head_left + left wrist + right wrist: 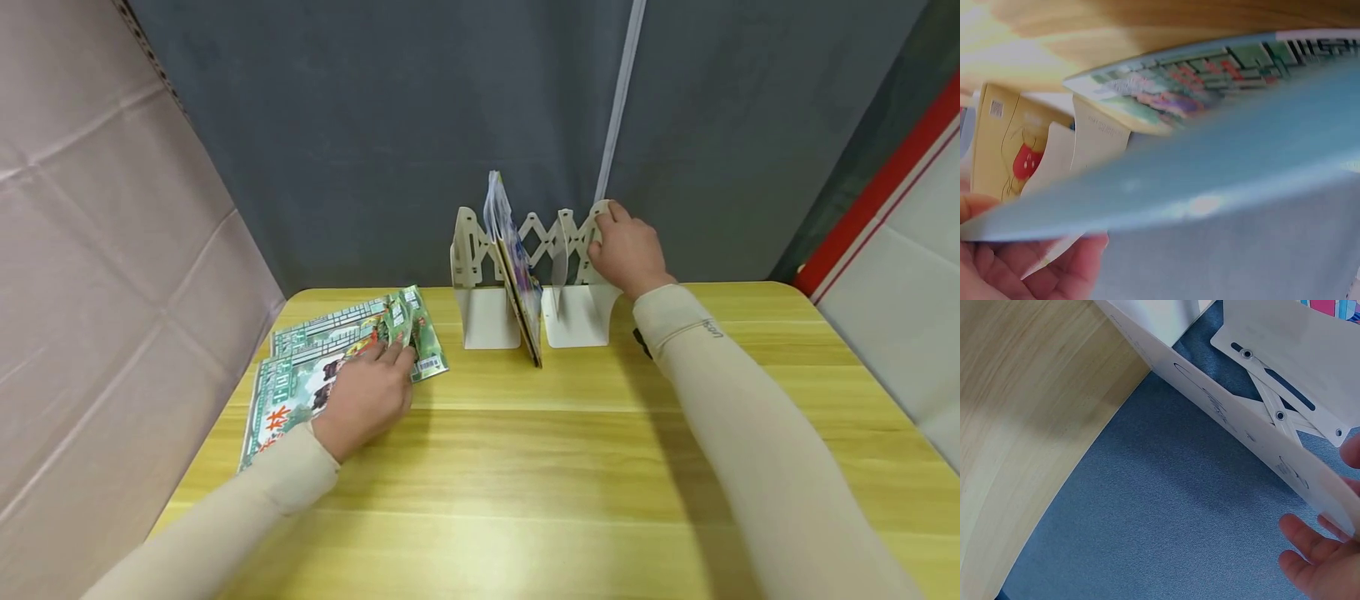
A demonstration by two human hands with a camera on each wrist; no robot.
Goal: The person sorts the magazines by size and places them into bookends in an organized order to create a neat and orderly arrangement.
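A loose pile of green-covered magazines (pixel 300 379) lies at the table's left. My left hand (pixel 393 354) rests on it and grips the edge of the top magazine (pixel 1197 81), which is lifted, with my fingers (pixel 1035 269) under it. A white folding bookstand (pixel 487 317) stands at the table's back edge. One colourful book (pixel 517 275) stands upright in it. My right hand (pixel 607 229) holds the stand's right end panel (pixel 1229 419), with my fingers (pixel 1310 544) on one side and the thumb on the other.
The yellow wooden table (pixel 525 467) has bare surface in front of the stand. A grey-blue fabric backdrop (pixel 375 125) hangs right behind it. A beige sheet (pixel 90 250) closes the left side, and a white panel with a red edge (pixel 900 208) stands at the right.
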